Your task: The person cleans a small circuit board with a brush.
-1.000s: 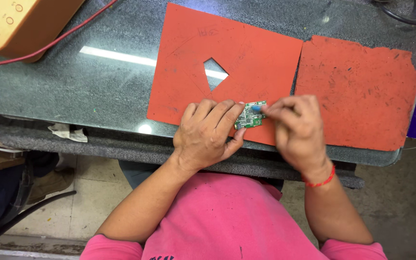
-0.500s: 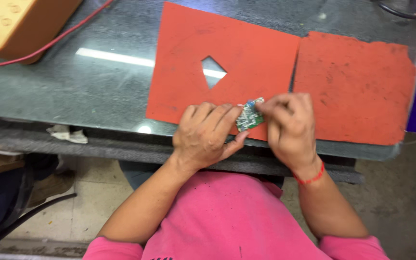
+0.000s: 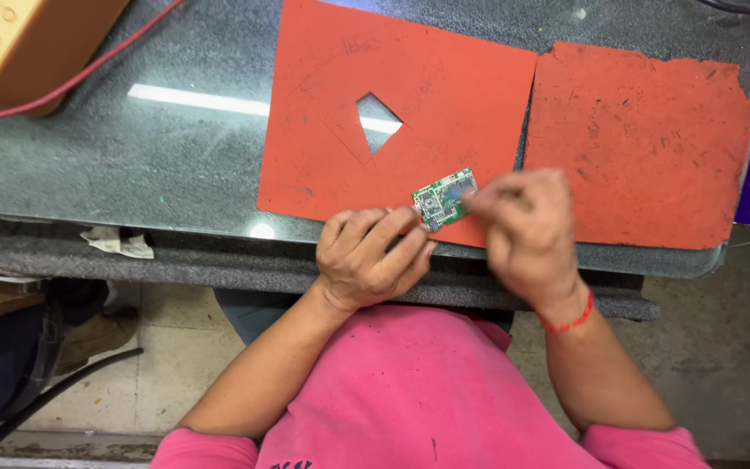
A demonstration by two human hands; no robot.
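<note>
Left hand and right hand at frame centre, above near edge of glass counter. Small green circuit board between them, tilted, over lower edge of red mat. Left grip closed on board's left end; right grip pinched at its right end, blurred. Second, ragged mat right. Orange box, red cable upper left.
</note>
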